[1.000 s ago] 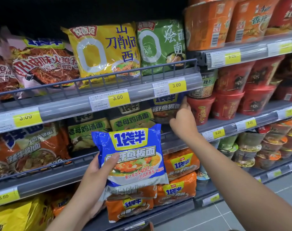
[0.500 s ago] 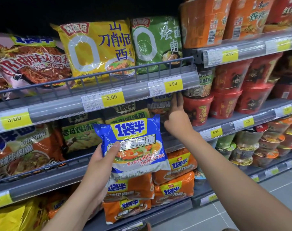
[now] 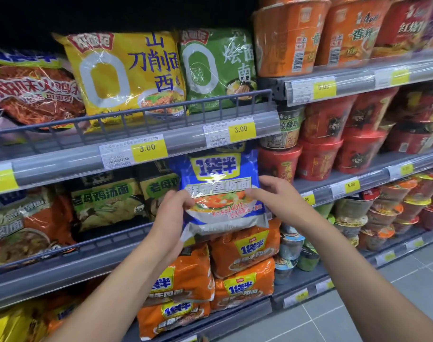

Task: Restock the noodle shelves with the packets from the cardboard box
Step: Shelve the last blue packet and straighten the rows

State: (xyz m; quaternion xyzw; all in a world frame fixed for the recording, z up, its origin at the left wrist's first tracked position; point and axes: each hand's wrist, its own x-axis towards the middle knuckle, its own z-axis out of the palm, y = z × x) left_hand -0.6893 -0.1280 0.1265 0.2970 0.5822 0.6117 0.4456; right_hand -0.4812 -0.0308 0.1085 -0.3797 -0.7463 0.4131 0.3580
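Note:
A blue noodle packet point(image 3: 220, 183) with a yellow label stands upright at the right end of the middle shelf point(image 3: 87, 257), its top tucked under the price rail above. My left hand point(image 3: 171, 218) grips its lower left edge. My right hand point(image 3: 277, 201) holds its right side, fingers on the front. The cardboard box is out of view.
Green packets point(image 3: 106, 201) and orange-brown ones point(image 3: 30, 225) fill the middle shelf to the left. Yellow point(image 3: 126, 75) and green packets point(image 3: 217, 70) stand on the upper shelf. Orange packets point(image 3: 240, 248) lie stacked below. Cup noodles point(image 3: 321, 134) fill the shelves at right. Grey floor tiles point(image 3: 358, 317) at bottom right.
The blue packet has moved up and right into the gap on the middle shelf. My right hand came off the shelf gap and took hold of the packet's right side.

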